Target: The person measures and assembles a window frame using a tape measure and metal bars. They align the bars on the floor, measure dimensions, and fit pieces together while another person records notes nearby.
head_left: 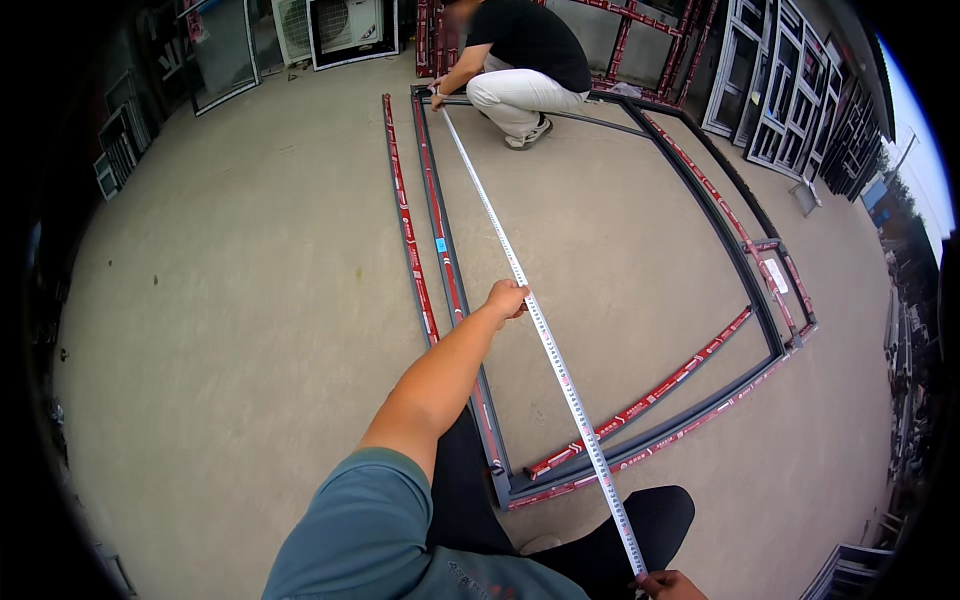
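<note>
A long white measuring tape (pixel 565 385) runs diagonally from the far left corner of a large dark metal frame (pixel 740 265) down to the lower edge of the view. My left hand (pixel 509 298) is closed on the tape's left edge, about midway along, with the arm stretched forward. Down at the lower edge, my right hand (pixel 670 585) grips the near end of the tape; part of that hand is cut off, and no tape case shows. At the far end, a crouching person (pixel 530 50) has both hands at the frame's corner beside the tape.
Left of the frame lies a loose bar (pixel 406 220) with red film. A shorter red bar (pixel 640 410) lies inside the frame's near side. Window frames (pixel 790 90) lean at the back right. A glazed panel (pixel 220 50) and an outdoor fan unit (pixel 345 25) stand behind.
</note>
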The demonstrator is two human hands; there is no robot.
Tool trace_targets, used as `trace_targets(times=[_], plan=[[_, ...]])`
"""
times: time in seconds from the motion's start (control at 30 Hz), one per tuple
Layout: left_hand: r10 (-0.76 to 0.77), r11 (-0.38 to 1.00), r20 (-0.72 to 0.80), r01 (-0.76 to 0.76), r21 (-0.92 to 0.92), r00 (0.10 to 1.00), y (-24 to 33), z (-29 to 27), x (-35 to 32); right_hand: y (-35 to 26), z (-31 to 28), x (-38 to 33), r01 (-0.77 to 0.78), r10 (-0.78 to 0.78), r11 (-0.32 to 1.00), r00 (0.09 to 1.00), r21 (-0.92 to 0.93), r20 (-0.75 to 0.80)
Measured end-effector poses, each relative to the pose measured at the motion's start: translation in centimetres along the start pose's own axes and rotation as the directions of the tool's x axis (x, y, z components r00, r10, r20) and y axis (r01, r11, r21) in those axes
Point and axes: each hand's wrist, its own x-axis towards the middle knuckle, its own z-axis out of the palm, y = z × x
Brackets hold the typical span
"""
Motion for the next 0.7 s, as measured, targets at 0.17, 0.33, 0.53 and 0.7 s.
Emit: trace_targets(times=[0.17, 0.33, 0.53, 0.7], plan=[[-0.118, 0.99, 0.057, 0.113, 0.085, 0.991, -2.0, 0.0, 0.7, 0.8, -1.9, -2.0, -0.228, 0.231, 0.967, 0.973, -0.114, 0.013], [-0.184, 0.963, 0.028, 0.174, 0.207, 0.983, -2.2, -0.1, -0.4, -0.3, -7.0, -5.8, -0.265, 0.27, 0.936, 0.963, -0.232, -0.009], [-0.27, 0.915, 0.099, 0.223, 0.336, 0.958, -3.9, 2.9, -0.7, -2.7, -12.0, -6.5, -0.159, 0.113, 0.908, 0.984, -0.387, -0.141], [-0.327, 0.895, 0.037, 0.297, 0.333, 0.944, -6.9, 3.0, -2.8, -7.9, -13.3, 2.0, -0.037, 0.029, 0.725, 0.999, -0.688, -0.023]])
